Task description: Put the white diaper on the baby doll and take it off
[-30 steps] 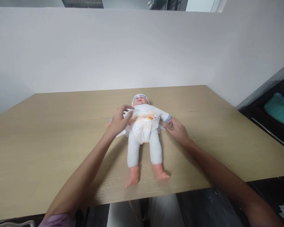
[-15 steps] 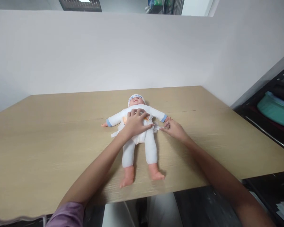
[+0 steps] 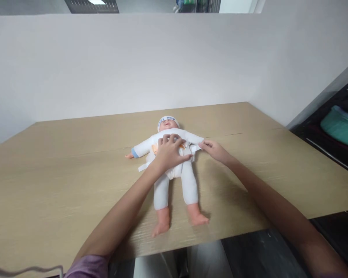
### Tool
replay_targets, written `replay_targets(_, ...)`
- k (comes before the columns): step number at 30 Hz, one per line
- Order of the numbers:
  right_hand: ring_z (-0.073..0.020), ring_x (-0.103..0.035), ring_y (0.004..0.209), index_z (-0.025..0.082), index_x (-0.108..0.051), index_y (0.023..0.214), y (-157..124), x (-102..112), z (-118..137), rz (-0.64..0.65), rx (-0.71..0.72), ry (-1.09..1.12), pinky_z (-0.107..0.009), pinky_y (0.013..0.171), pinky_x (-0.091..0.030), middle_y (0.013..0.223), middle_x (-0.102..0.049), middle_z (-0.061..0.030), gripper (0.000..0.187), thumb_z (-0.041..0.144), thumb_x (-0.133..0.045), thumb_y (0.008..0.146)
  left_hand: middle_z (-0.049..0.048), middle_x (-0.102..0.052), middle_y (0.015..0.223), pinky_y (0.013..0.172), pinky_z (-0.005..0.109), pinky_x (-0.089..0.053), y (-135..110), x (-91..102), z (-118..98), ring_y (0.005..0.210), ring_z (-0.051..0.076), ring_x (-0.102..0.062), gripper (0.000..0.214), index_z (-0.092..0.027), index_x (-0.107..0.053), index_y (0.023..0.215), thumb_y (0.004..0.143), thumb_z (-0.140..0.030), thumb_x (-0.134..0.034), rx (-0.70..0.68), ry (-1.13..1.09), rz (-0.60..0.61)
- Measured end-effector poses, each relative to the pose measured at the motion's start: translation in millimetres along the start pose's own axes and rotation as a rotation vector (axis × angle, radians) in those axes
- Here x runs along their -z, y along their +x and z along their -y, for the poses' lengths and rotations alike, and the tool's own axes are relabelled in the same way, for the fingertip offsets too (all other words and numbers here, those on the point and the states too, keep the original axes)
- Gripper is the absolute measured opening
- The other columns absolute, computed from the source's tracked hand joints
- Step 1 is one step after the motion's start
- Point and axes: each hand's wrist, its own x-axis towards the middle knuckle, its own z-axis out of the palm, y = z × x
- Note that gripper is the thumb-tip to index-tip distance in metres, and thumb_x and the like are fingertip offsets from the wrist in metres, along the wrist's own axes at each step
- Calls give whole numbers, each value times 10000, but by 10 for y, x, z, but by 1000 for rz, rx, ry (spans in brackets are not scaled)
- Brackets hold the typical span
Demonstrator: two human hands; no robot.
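A baby doll (image 3: 189, 185) in a white suit with blue cuffs and a lettered white headband lies on its back, feet toward me. Around its hips is a white diaper (image 3: 176, 172) with an orange print at the front. My left hand (image 3: 170, 152) rests on the diaper's front with its fingers spread, hiding much of the belly. Beside the doll's arm, my right hand (image 3: 215, 150) pinches the diaper's white side tab (image 3: 196, 148), pulled outward. The other side tab (image 3: 144, 166) sticks out loose on the left. My right hand covers the doll's hand on that side.
The doll lies on a wooden table (image 3: 75, 177) near its front edge. A white partition wall (image 3: 150, 61) rises behind the table. At the right, a dark rack (image 3: 316, 133) holds a green item (image 3: 342, 125). A cable (image 3: 26, 269) runs along the lower left.
My right hand has moved slightly up, drawing the side tab upward and outward. My left hand keeps its place on the diaper. The whole view has shifted a little.
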Motion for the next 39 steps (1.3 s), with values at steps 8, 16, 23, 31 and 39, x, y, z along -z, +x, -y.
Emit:
replay_targets(8, -191, -607, 726, 236, -639, 866, 351, -742, 465, -75, 25, -116, -333, 692, -514, 793, -670, -5, 354, 568, -658, 989, 142, -593, 1540, 1204, 627, -364, -12, 217, 182, 1436, 467, -457, 1046, -308, -411, 1666, 787, -591, -901, 10, -393, 111)
replay_targets(16, -327, -582, 1384, 304, -717, 1435, -320, -741, 612, -198, 376, -466, -527, 1259, -431, 1436, -642, -118, 377, 407, -573, 1102, 107, -702, 1345, 1124, 423, -473, -790, 272, 1032, 1199, 278, -643, 410, -241, -659, 1244, 997, -569, -668, 212, -624, -157)
replay_targets(23, -317, -621, 1163, 232, -787, 1248, 89, -1148, 1037, -94, 461, -607, -481, 1085, -511, 1177, -686, -119, 259, 335, -606, 1094, 116, -672, 984, 1023, 506, -443, -1145, 151, 1277, 1073, 370, -593, 391, -242, -606, 895, 873, -609, -740, 312, -289, -123)
replay_targets(31, -303, -612, 1040, 257, -839, 1077, 420, -1342, 903, -37, 347, -663, -433, 937, -500, 993, -675, -75, 165, 362, -774, 968, 28, -561, 685, 713, 376, -411, -1115, 288, 1412, 712, 238, -527, 451, -251, -550, 632, 820, -605, -757, 449, -622, 10)
replay_targets(39, -308, -625, 1011, 282, -816, 1166, 408, -1338, 962, -4, 332, -648, -414, 851, -481, 978, -710, -65, 238, 346, -770, 941, 3, -514, 697, 699, 371, -387, -679, 414, 1144, 691, 182, -470, 468, -230, -539, 667, 949, -590, -638, 416, -875, -17)
